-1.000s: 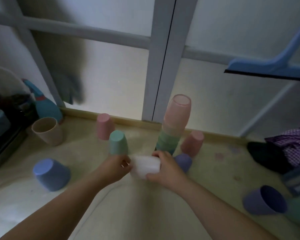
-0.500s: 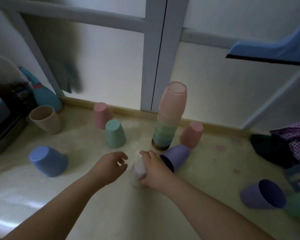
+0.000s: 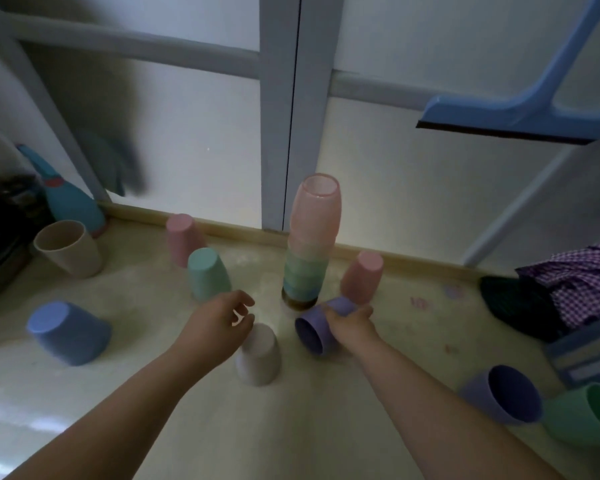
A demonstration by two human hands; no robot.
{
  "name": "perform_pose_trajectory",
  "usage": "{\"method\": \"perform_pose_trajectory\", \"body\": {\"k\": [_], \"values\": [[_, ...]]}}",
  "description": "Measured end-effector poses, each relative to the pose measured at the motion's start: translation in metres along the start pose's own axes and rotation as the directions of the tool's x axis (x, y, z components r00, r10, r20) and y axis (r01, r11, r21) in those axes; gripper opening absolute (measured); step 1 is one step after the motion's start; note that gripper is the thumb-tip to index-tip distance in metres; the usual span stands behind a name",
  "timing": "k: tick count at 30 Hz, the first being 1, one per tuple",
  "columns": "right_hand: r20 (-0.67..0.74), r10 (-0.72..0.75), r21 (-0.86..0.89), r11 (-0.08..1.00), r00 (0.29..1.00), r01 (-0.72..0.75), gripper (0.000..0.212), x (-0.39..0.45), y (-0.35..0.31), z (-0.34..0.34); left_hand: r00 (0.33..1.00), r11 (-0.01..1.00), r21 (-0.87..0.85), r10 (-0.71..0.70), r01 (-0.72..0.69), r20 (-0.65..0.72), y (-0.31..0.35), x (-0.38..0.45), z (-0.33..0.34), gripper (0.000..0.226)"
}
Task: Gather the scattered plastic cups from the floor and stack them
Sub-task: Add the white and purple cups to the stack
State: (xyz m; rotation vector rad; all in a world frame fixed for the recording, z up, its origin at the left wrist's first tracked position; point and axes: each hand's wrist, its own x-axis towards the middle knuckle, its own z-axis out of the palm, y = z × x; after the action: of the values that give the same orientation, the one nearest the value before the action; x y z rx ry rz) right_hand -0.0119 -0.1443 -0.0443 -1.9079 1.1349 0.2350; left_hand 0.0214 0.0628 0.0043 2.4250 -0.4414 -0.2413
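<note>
A tall stack of cups (image 3: 310,244), pink on top over green, blue and brown, stands on the floor near the door frame. My right hand (image 3: 349,322) grips a purple cup (image 3: 314,329) lying on its side just in front of the stack. A white cup (image 3: 258,356) stands upside down on the floor, and my left hand (image 3: 219,322) hovers just above it, fingers apart, holding nothing. Scattered around are a teal cup (image 3: 208,273), two pink cups (image 3: 181,237) (image 3: 362,277), a beige cup (image 3: 70,247), a blue cup (image 3: 68,332), another purple cup (image 3: 503,394) and a green cup (image 3: 582,415).
A grey sliding door frame (image 3: 281,112) and baseboard run behind the cups. A blue squeegee (image 3: 520,116) hangs at upper right. A checked cloth (image 3: 582,282) and a blue box lie at right. A blue bottle (image 3: 71,202) and dark objects sit at left.
The white cup, held in both hands a second ago, now stands upside down on the floor. My right hand moved off it and took hold of the purple cup; my left hand let go.
</note>
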Motion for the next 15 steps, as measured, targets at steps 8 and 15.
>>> {"method": "perform_pose_trajectory", "body": {"k": [8, 15], "values": [[0.035, 0.201, 0.219, 0.954, 0.979, -0.204, 0.087, 0.021, 0.006, 0.031, 0.999, 0.999, 0.011, -0.044, 0.044, -0.01, -0.013, -0.017, -0.005, 0.021], [0.075, -0.066, 0.118, 0.991, 0.995, 0.057, 0.077, 0.003, 0.026, 0.008, 1.0, 1.0, 0.003, -0.011, 0.011, -0.012, 0.004, -0.02, 0.006, 0.023]]}}
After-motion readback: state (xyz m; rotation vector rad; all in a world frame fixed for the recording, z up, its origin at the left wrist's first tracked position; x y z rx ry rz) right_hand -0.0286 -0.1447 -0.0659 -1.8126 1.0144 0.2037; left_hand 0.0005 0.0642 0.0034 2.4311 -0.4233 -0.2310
